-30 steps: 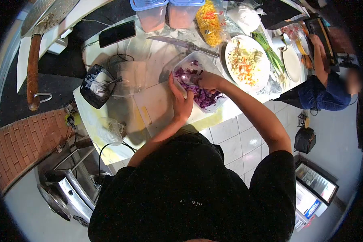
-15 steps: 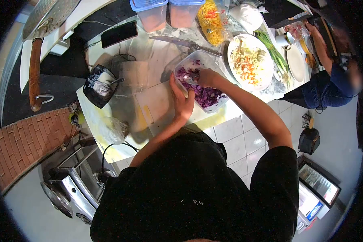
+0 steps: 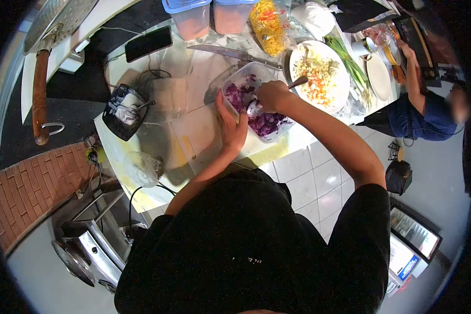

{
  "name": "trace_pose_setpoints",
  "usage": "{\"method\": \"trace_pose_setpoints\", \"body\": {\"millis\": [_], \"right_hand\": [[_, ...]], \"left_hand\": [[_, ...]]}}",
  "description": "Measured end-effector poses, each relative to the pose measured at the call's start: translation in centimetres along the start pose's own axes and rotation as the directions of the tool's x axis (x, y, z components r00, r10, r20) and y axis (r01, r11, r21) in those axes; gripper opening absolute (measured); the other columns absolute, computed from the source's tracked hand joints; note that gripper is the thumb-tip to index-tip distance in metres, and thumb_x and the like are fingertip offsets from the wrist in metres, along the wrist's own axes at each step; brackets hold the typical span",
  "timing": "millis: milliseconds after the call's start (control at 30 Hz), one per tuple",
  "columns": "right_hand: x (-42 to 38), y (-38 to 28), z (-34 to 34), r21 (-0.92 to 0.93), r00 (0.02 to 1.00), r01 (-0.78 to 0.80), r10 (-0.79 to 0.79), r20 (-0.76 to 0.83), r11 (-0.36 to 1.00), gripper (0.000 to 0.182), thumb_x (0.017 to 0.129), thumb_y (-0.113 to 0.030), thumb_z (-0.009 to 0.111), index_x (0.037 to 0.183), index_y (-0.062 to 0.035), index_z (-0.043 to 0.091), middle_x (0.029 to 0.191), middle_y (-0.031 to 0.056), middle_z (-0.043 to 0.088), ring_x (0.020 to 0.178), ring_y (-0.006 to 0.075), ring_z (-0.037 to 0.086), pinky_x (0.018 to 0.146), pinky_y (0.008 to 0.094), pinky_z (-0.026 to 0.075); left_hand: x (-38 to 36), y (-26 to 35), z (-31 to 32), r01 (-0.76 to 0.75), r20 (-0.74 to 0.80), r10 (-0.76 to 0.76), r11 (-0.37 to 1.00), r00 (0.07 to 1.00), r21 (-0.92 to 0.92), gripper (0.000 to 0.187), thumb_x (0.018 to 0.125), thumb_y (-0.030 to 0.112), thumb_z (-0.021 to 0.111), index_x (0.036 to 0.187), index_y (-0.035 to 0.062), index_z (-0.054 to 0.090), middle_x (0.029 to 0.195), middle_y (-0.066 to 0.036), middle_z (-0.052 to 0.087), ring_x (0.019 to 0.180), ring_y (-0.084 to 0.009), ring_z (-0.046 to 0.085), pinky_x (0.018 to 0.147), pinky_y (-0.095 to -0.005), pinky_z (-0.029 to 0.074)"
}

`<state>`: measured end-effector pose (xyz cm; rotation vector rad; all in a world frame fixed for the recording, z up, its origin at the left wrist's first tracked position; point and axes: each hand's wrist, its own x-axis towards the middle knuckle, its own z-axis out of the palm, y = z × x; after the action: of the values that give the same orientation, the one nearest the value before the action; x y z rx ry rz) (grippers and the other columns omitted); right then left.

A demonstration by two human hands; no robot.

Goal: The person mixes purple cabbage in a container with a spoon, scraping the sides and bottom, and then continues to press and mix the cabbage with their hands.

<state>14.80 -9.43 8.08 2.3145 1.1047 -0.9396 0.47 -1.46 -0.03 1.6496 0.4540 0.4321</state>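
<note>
A clear plastic container (image 3: pixel 271 137) holds chopped purple cabbage (image 3: pixel 240 95), probably, and stands at the counter's near edge. Along its left wall my left hand (image 3: pixel 232 130) grips it, fingers outside and thumb by the rim. My right hand (image 3: pixel 273 97) is closed round a metal spoon (image 3: pixel 254 109) over the container. The spoon's bowl is down in the purple pieces, and its handle sticks out past my fist to the upper right. Right of the container lies a large white plate (image 3: pixel 344 89) with chopped pale and orange vegetables.
Behind the container lies a knife (image 3: pixel 235 54). Further back are blue-lidded tubs (image 3: pixel 191 22), a bag of yellow pieces (image 3: pixel 268 26) and green onions (image 3: pixel 348 60). A phone (image 3: pixel 148 44) and black dish (image 3: pixel 125 112) lie left. Another person (image 3: pixel 424 112) works at right.
My right hand has turned and shifted the spoon down and slightly right through the purple pieces. Its handle now shows beyond my fist. My left hand stays at the container's side.
</note>
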Motion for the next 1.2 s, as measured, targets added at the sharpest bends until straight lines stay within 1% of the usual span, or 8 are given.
{"method": "trace_pose_setpoints", "body": {"millis": [133,333,533,833,1033,1100,1167,1200], "right_hand": [[2.6,-0.9,1.9,-0.169,0.996,0.038,-0.051,-0.072,0.985,0.022,0.083,-0.021,0.065,0.101,-0.0128,0.075,0.104,0.0078,0.072,0.098,0.024,0.069,0.077,0.039,0.056],[6.4,-1.5,1.9,-0.362,0.994,0.111,-0.098,0.054,0.926,0.024,0.081,-0.021,0.07,0.104,-0.0162,0.075,0.103,0.0041,0.073,0.096,0.026,0.069,0.07,0.0404,0.058],[4.4,-0.2,-0.6,-0.331,0.988,0.109,-0.138,-0.065,0.937,0.017,0.084,-0.018,0.064,0.094,-0.0148,0.076,0.097,0.005,0.074,0.093,0.0247,0.071,0.073,0.0378,0.056],[7.6,-0.8,0.7,-0.474,0.969,0.185,-0.24,-0.056,0.861,0.023,0.082,-0.017,0.067,0.103,-0.0159,0.076,0.102,0.0067,0.073,0.097,0.0272,0.07,0.07,0.0405,0.058],[5.0,0.0,-1.5,-0.402,0.976,0.178,-0.213,-0.045,0.898,0.018,0.085,-0.023,0.064,0.095,-0.0135,0.076,0.099,0.0079,0.073,0.095,0.0252,0.07,0.075,0.0393,0.055],[2.4,0.2,-2.0,-0.261,0.977,0.191,-0.209,-0.041,0.946,0.022,0.086,-0.025,0.064,0.102,-0.0134,0.075,0.11,0.0071,0.071,0.104,0.0278,0.067,0.081,0.0413,0.055],[1.8,0.8,-0.6,0.1,0.995,0.052,-0.044,-0.085,0.994,0.027,0.091,-0.028,0.059,0.096,-0.0053,0.072,0.088,0.0125,0.072,0.083,0.0269,0.071,0.067,0.0412,0.057],[1.8,0.9,-0.2,0.095,0.996,0.048,-0.04,-0.085,0.994,0.027,0.091,-0.028,0.059,0.096,-0.0053,0.072,0.088,0.0125,0.072,0.083,0.0269,0.071,0.067,0.0412,0.057]], "left_hand": [[0.0,-0.4,-0.4,0.011,0.023,-0.012,0.999,1.0,0.045,0.081,0.084,0.016,0.056,0.149,0.0001,0.011,0.148,-0.024,0.024,0.14,-0.0362,0.025,0.116,-0.0435,0.017],[0.0,-0.3,-0.2,-0.007,0.031,0.008,1.0,0.999,-0.024,0.079,0.085,0.012,0.056,0.149,-0.0008,0.011,0.147,-0.024,0.025,0.139,-0.0351,0.024,0.116,-0.0434,0.016],[0.2,-0.9,-0.4,-0.028,0.019,0.027,0.999,0.999,0.02,0.08,0.082,0.01,0.057,0.148,0.0004,0.013,0.146,-0.025,0.028,0.137,-0.0394,0.029,0.115,-0.0454,0.02],[0.0,-1.0,-0.2,-0.025,0.009,0.025,1.0,1.0,0.006,0.081,0.079,0.009,0.058,0.148,0.0014,0.016,0.146,-0.028,0.031,0.135,-0.0444,0.031,0.114,-0.0483,0.022],[0.2,-1.4,-0.1,-0.035,0.004,0.034,0.998,0.999,0.048,0.079,0.081,0.009,0.057,0.148,0.0015,0.017,0.145,-0.028,0.031,0.135,-0.044,0.032,0.114,-0.0486,0.022],[-0.1,-1.4,-0.3,-0.019,0.006,0.019,0.996,1.0,0.087,0.078,0.081,0.01,0.057,0.148,0.0014,0.018,0.145,-0.028,0.031,0.135,-0.0439,0.032,0.114,-0.0487,0.021],[0.2,-0.6,-0.1,-0.003,0.035,0.001,0.997,0.999,0.075,0.078,0.081,0.009,0.056,0.148,0.0004,0.017,0.147,-0.028,0.029,0.135,-0.0439,0.031,0.114,-0.0486,0.021],[0.3,-0.5,0.2,-0.006,0.033,0.004,0.998,0.999,0.07,0.078,0.081,0.009,0.056,0.148,0.0004,0.017,0.147,-0.028,0.029,0.135,-0.0439,0.031,0.114,-0.0486,0.021]]}}
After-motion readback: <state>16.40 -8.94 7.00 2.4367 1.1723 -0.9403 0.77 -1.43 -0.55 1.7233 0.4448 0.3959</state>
